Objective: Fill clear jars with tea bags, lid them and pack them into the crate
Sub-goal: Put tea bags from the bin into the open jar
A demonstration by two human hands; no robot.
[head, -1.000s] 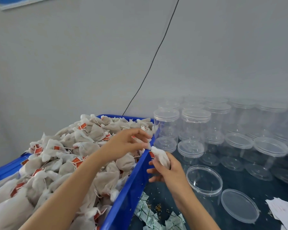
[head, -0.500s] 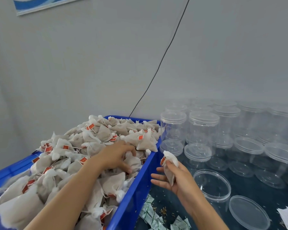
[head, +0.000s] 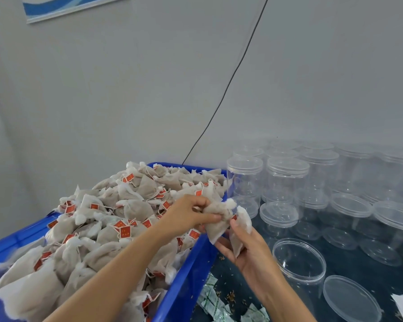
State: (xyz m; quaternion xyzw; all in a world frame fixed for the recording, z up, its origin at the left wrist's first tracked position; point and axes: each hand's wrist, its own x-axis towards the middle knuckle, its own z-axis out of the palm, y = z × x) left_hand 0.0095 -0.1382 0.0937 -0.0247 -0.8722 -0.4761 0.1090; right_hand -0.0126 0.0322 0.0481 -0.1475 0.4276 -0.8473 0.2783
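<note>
While L hand [head: 186, 214] pinches a tea bag [head: 215, 220] over crate [head: 184, 275], R hand [head: 244, 247] grip holds another bag [head: 241, 225].

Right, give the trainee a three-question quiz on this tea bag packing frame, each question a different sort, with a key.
1. True or false: the open jar nearest the right hand already holds tea bags.
2. Multiple choice: the loose lid lies A) on the open jar, B) flat on the table beside it, C) in the blue crate.
3. Fill in: the left hand holds a tea bag over the crate's ____ edge, the one nearest the jars.

Key: 1 false, it looks empty; 2 B; 3 right.
</note>
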